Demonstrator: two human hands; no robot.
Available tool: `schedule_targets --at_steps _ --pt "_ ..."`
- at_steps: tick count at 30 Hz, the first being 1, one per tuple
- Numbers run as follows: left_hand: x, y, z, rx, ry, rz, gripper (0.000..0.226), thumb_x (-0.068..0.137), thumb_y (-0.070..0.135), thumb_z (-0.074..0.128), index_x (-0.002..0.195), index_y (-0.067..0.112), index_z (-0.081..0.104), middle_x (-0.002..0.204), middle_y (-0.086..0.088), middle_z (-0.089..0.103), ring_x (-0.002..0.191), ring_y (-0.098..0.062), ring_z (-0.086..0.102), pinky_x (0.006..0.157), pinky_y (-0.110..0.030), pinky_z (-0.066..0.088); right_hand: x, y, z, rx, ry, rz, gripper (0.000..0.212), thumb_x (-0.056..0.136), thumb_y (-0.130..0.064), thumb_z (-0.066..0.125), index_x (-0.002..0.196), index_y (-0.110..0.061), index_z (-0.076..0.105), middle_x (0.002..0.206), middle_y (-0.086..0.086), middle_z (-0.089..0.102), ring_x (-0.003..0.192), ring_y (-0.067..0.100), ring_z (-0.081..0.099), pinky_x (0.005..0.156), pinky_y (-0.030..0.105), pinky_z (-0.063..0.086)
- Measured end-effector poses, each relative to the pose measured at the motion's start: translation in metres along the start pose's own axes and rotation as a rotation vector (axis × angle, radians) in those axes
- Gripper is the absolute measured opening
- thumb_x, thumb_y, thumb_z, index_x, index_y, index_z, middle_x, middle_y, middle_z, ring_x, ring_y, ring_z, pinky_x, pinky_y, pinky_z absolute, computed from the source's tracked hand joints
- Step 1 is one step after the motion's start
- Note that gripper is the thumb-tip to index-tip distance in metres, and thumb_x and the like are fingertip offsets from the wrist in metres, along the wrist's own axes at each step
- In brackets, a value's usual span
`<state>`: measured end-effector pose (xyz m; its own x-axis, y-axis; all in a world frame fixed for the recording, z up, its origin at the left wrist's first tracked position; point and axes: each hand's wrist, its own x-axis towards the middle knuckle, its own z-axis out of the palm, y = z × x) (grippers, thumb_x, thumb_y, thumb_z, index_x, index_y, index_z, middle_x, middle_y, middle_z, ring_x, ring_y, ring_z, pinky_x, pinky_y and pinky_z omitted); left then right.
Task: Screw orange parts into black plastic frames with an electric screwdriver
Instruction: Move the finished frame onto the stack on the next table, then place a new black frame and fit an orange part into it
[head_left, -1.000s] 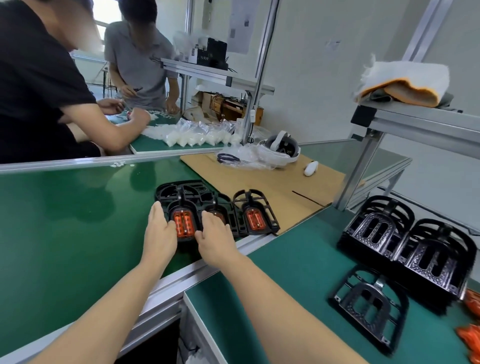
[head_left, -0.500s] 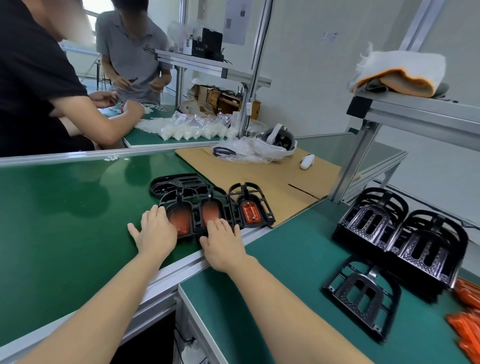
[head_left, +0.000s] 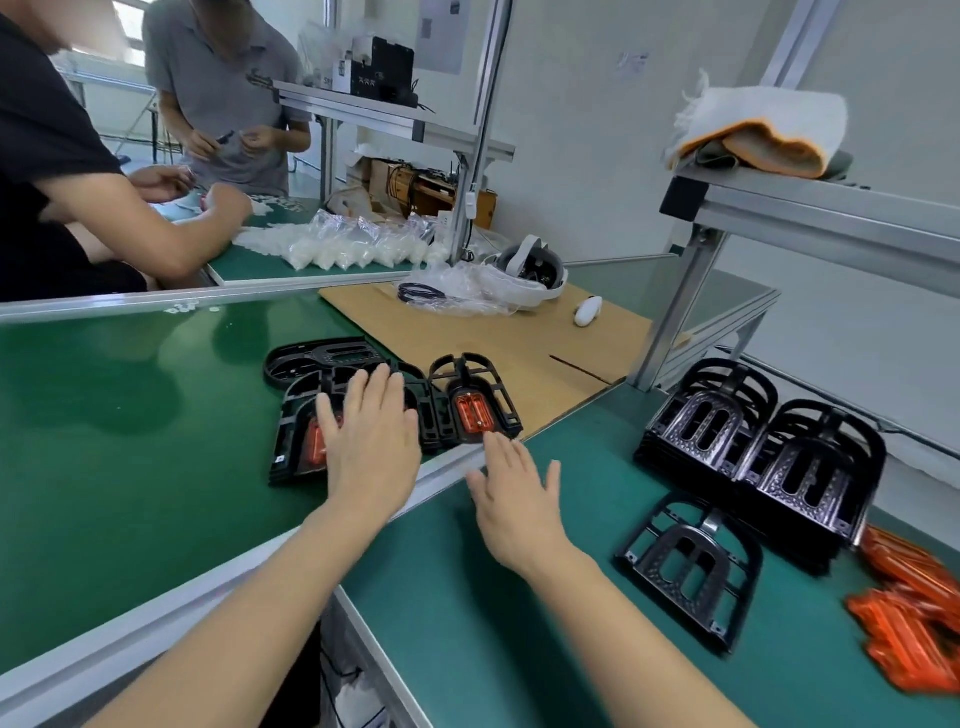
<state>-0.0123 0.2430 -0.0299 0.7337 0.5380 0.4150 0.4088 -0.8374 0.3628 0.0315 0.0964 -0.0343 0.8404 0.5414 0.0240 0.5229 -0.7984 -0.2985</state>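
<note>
Several black plastic frames with orange parts lie in a row on the green table; the rightmost frame (head_left: 475, 400) shows its orange part (head_left: 474, 411) fully. My left hand (head_left: 371, 436) lies flat with straight fingers over the middle frames, covering most of another orange part (head_left: 315, 440). My right hand (head_left: 514, 491) hovers open with spread fingers just right of that row, over the nearer table, holding nothing. A single empty black frame (head_left: 688, 566) lies to the right, behind it two stacks of black frames (head_left: 753, 441). Loose orange parts (head_left: 906, 618) are piled at the far right. No screwdriver is visible.
A cardboard sheet (head_left: 519, 343) beyond the frames carries a white headset (head_left: 530, 270), a white controller (head_left: 587, 310) and plastic wrap. An aluminium shelf post (head_left: 680, 306) stands right of it, with folded cloth (head_left: 753, 135) on the shelf. Two people work at the far left table among small plastic bags (head_left: 337, 247).
My left hand slid right from the leftmost frame onto the middle frames. My right hand left the frames and moved right and nearer, off the row.
</note>
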Motion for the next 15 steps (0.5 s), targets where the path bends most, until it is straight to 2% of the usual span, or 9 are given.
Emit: schedule_targets --at_steps 7,15 --pt "-0.025 0.067 0.019 -0.076 -0.126 0.206 0.051 0.102 0.032 0.02 0.151 0.025 0.01 0.16 0.006 0.008 0.146 -0.014 -0.001 0.115 -0.047 -0.005 -0.051 0.056 -0.014 -0.015 0.051 0.2 0.053 0.106 -0.036 0.017 0.155 -0.021 0.003 0.163 -0.008 0.0 0.149 0.011 -0.006 0.115 0.052 -0.013" --pt "-0.045 0.103 0.044 -0.1 -0.306 0.311 0.051 0.103 0.033 0.017 0.151 0.019 0.011 0.159 0.005 0.009 0.146 -0.015 -0.002 0.116 -0.044 -0.004 -0.103 0.102 -0.024 -0.102 0.113 0.355 0.054 0.105 -0.038 0.014 0.154 -0.023 -0.002 0.162 -0.01 -0.007 0.148 0.009 -0.011 0.114 0.053 -0.014"
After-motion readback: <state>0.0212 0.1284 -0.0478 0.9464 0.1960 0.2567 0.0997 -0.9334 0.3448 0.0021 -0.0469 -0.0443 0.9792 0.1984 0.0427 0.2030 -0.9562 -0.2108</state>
